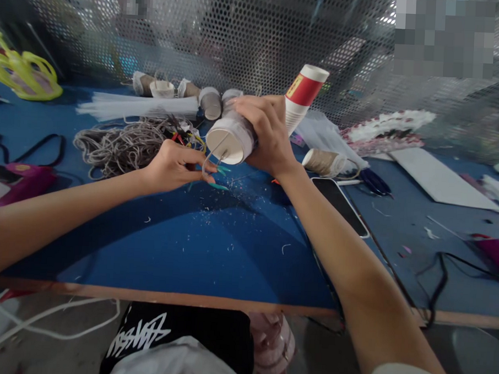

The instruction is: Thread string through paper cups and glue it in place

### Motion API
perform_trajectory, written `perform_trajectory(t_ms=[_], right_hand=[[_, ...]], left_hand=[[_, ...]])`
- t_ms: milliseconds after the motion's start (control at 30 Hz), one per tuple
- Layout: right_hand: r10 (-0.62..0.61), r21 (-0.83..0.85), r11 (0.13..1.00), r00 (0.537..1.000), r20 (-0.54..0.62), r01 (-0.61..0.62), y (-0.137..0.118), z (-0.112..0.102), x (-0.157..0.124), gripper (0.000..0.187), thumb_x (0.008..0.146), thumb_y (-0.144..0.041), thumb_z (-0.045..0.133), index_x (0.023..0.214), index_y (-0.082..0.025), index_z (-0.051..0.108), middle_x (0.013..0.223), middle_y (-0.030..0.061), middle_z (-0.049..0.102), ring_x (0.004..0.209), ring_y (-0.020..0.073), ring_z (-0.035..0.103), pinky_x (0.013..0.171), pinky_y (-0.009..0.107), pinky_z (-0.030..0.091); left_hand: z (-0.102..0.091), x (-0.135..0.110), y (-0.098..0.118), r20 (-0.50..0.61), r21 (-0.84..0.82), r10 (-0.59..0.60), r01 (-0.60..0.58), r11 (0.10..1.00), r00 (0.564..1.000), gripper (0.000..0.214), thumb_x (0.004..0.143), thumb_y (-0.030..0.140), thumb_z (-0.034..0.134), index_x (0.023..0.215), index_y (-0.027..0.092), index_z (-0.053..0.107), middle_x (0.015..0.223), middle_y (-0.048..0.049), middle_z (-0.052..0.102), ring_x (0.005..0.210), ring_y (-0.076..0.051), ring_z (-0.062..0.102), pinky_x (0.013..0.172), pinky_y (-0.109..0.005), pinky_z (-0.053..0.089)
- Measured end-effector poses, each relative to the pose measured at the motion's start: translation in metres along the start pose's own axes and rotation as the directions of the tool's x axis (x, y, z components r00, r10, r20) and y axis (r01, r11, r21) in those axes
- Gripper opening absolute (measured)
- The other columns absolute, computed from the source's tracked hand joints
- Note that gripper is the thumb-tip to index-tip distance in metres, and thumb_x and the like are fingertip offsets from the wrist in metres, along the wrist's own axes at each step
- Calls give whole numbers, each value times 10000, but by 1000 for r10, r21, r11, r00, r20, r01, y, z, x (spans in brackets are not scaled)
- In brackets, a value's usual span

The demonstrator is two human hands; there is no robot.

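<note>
My right hand point(270, 130) is wrapped around a paper cup point(227, 143) covered in pale wrapping, holding it tilted above the table with its round, whitish end facing me. A thin grey cord point(214, 151) loops from that end. Thumb and fingers of my left hand point(178, 164) pinch this cord just left of the cup. Beside the left hand lies a tangled heap of grey cord point(117, 145). Behind the right hand rises a leaning stack of paper cups point(305, 90), the top one with a red band. Part of the held cup is hidden by my fingers.
Several wrapped cups point(210, 103) line the back beside translucent strips point(141, 106). To the right lie a twine-wrapped cup point(323, 162), a phone point(339, 206) and a white board point(444, 179). Magenta tools point(28, 183) with black cables flank the blue table point(213, 262), which carries scattered scraps.
</note>
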State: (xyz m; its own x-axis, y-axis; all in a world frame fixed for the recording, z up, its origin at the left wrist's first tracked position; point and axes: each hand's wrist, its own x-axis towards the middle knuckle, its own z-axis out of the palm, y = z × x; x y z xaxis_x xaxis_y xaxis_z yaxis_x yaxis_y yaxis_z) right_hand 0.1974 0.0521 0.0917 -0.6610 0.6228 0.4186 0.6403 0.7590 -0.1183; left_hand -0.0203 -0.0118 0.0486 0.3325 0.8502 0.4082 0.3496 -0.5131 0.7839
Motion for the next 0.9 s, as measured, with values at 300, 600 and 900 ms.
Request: perform_trajectory(t_ms=[300,600,900], right_hand=[[-37,10,999,999,-31,37,4,4,-2,515,919,-440,425,1412,-296,390,1506,58,401,1399,328,309,1142,594,200],[-129,-39,991,990,-51,127,10,9,-3,477,927,-419,425,1380,-271,423,1476,55,462,1344,284,388,1152,536,224],[-250,-148,964,944,-213,222,26,19,3,466,927,-452,418,1358,-274,407,1413,83,525,1325,270,455,1102,534,364]], left_hand=[[1,-1,-9,-29,105,265,-261,960,964,95,737,386,769,736,293,748,793,25,774,675,-139,683,611,-278,554],[6,-1,-13,-7,84,194,-193,978,981,128,728,379,753,715,252,750,789,-18,777,668,-155,700,640,-279,564],[3,1,-11,-65,229,446,-422,877,893,273,868,385,669,760,144,740,682,-32,754,517,-93,637,488,-191,508]])
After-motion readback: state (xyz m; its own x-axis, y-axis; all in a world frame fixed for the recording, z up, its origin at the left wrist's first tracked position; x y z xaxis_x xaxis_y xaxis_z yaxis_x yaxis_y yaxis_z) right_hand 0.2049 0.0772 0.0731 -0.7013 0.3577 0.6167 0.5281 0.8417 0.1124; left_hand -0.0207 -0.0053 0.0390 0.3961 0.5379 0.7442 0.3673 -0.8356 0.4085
